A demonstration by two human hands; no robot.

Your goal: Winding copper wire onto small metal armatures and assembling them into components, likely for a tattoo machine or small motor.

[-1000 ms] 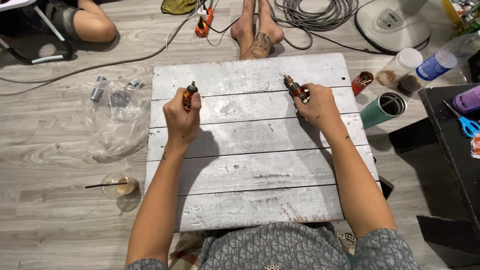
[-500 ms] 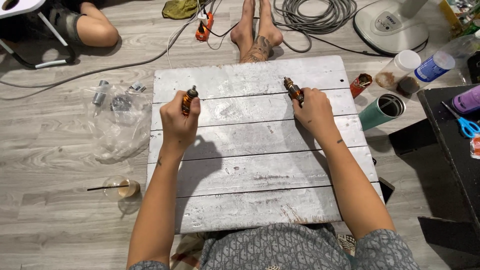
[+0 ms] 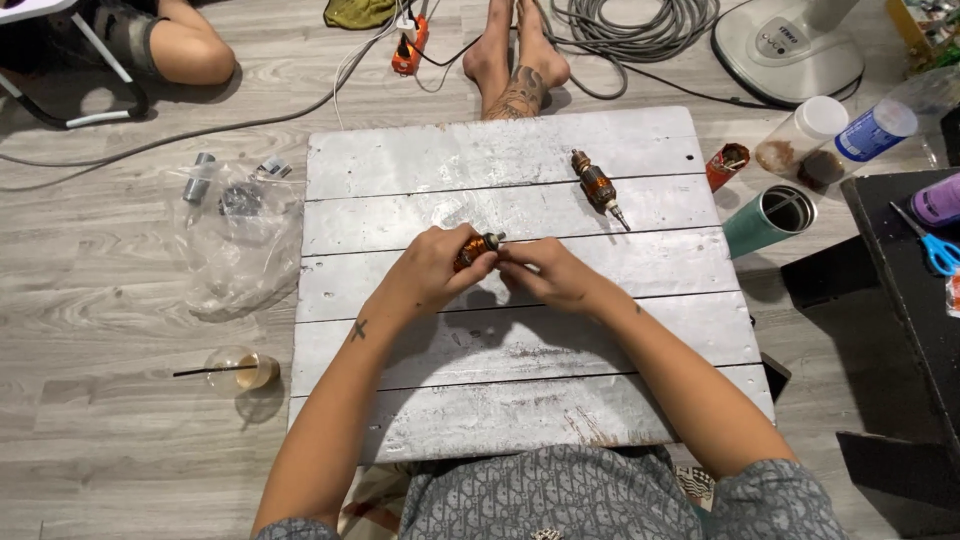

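A small motor armature [image 3: 476,249], copper-wound with a steel shaft at each end, is held above the middle of a whitewashed plank board [image 3: 420,160] that serves as the counter on the floor. The left hand [image 3: 430,270] is wrapped around the wound body, its fingers clenched on it; the right hand [image 3: 545,272] is brought up against the free shaft end, its fingertips pinched at or just beside the tip, though the exact contact is hidden by the fingers themselves.

A second armature [image 3: 597,188] of the same kind lies untouched on the board, well apart towards the far right corner, tilted with its thin shaft pointing toward the person.

The held part is judged to be dense for its size and fully rigid. The steel shaft is smooth and likely slippery, possibly greasy. The copper windings and the segmented collar are the delicate areas, since thin wire can be nicked or bent. A grip is best taken around the laminated middle of the body, as shown, with the shaft ends left free for fine work.

To the left of the board, a clear plastic bag [image 3: 235,240] with small metal pieces and a glass cup [image 3: 240,370] rest on the floor. To the right stand a green tumbler [image 3: 768,220] and a blue-capped bottle [image 3: 875,128].
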